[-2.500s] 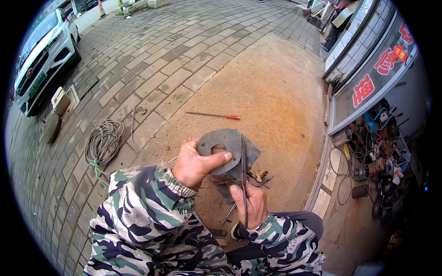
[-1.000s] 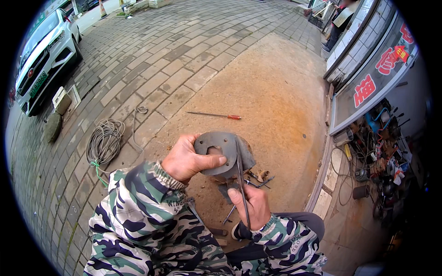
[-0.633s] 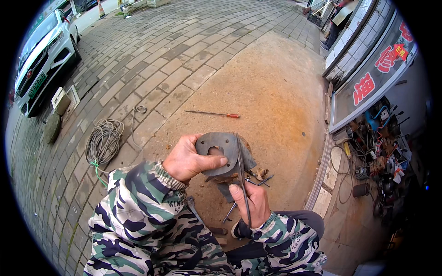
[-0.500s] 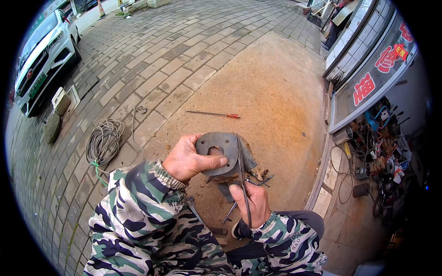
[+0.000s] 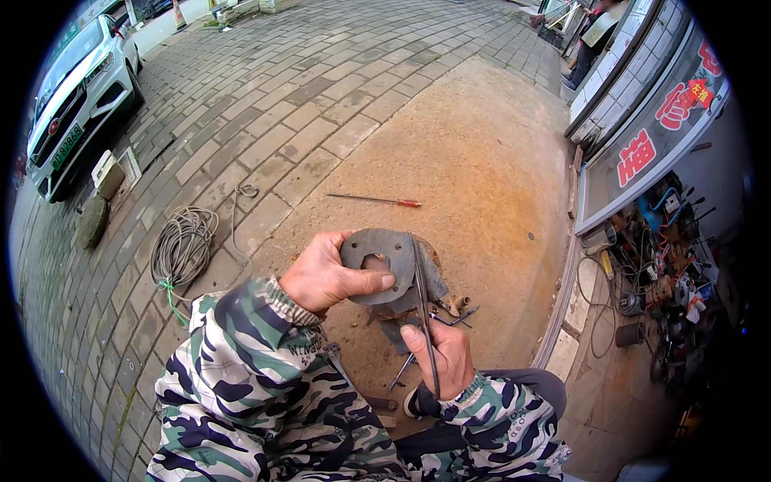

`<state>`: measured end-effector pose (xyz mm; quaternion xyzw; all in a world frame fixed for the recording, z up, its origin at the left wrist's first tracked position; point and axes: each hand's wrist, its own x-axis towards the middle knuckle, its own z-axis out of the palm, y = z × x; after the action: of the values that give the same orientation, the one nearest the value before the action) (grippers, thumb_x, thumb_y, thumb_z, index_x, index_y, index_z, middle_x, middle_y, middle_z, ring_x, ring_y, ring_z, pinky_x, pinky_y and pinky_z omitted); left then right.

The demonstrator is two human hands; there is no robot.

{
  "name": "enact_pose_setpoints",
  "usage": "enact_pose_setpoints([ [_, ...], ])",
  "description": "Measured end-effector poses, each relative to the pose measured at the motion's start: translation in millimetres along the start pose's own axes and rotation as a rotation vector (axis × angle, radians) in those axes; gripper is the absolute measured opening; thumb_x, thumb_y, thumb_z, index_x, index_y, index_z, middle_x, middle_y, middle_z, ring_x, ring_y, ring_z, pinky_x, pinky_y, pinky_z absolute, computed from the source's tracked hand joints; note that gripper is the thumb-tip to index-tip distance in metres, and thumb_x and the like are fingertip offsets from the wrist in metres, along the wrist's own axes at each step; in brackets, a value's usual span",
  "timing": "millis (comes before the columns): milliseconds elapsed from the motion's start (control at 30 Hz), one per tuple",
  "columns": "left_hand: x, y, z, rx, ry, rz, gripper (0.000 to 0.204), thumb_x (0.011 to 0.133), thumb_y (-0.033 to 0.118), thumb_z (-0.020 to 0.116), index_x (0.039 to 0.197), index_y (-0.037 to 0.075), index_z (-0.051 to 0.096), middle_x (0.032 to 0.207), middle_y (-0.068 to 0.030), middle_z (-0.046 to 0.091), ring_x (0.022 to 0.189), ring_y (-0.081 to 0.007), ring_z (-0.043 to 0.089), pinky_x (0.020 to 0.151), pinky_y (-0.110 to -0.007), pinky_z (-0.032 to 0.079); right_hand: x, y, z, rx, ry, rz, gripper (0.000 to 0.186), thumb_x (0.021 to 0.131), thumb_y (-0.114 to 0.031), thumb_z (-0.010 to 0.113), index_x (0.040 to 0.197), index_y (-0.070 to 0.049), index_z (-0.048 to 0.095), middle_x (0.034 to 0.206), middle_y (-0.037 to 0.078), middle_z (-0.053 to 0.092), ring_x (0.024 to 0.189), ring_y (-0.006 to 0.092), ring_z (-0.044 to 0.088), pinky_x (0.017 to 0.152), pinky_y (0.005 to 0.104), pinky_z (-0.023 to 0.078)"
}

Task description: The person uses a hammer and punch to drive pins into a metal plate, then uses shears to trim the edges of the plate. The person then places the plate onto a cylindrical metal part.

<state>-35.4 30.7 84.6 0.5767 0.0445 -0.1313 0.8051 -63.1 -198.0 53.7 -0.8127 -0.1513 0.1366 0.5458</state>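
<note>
Left hand (image 5: 325, 277) clasps a grey disc (image 5: 398, 263), thumb across its face, as the right hand (image 5: 444, 357) closes around a long dark metal tool (image 5: 422, 301) along the disc's right edge. Beyond the disc, a red-handled screwdriver (image 5: 403, 202) lies on stained ground (image 5: 482, 161); left of it, coiled cord (image 5: 197, 257) and, farther out, a white car (image 5: 84, 88).

Soft daylight evenly brightens the paving (image 5: 321, 96); the interior (image 5: 675, 281) at right lies dim. Fisheye curvature bows the edges.
</note>
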Motion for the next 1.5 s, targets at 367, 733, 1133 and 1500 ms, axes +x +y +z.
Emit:
enact_pose_setpoints([
  [367, 0.8, 2.1, -10.5, 0.031, -0.035, -0.01, 0.041, 0.079, -0.004, 0.079, 0.117, -0.004, 0.064, 0.102, -0.0065, 0.072, 0.091, -0.0137, 0.069, 0.086, -0.029, 0.056, -3.1, -7.6, -1.8, -0.033, -0.021, 0.031, 0.051, 0.095, -0.042, 0.066, 0.076, 0.005, 0.061, 0.055, 0.017, 0.053, 0.05, 0.0236, 0.053, 0.052, 0.0384, 0.044],
  [733, 3.1, -3.6, 0.3, -0.019, 0.053, 0.031, 0.031, 0.083, 0.002, 0.078, 0.111, -0.005, 0.068, 0.098, -0.0079, 0.074, 0.085, -0.0142, 0.07, 0.079, -0.028, 0.058, -4.4, -8.7, 1.8, -0.004, -0.026, 0.032, 0.047, 0.095, -0.04, 0.066, 0.081, 0.005, 0.063, 0.059, 0.018, 0.056, 0.053, 0.0254, 0.056, 0.055, 0.0387, 0.046],
  [1133, 3.3, -9.3, 2.1, 0.016, 0.069, -0.026, 0.031, 0.082, 0.004, 0.08, 0.109, -0.006, 0.068, 0.095, -0.01, 0.073, 0.08, -0.0156, 0.07, 0.073, -0.029, 0.058, -0.5, -11.5, 4.1, -0.021, -0.03, 0.042, 0.045, 0.095, -0.039, 0.066, 0.082, 0.005, 0.062, 0.066, 0.022, 0.06, 0.061, 0.0336, 0.062, 0.059, 0.0394, 0.047],
  [1500, 3.2, -2.9, 2.0, 0.05, 0.052, -0.064, 0.034, 0.081, 0.004, 0.08, 0.112, -0.006, 0.068, 0.096, -0.0088, 0.073, 0.081, -0.0152, 0.07, 0.075, -0.029, 0.058, -1.4, -6.6, 6.1, 0.001, -0.026, 0.051, 0.047, 0.095, -0.039, 0.066, 0.081, 0.005, 0.061, 0.064, 0.021, 0.058, 0.058, 0.0296, 0.059, 0.058, 0.0393, 0.046],
])
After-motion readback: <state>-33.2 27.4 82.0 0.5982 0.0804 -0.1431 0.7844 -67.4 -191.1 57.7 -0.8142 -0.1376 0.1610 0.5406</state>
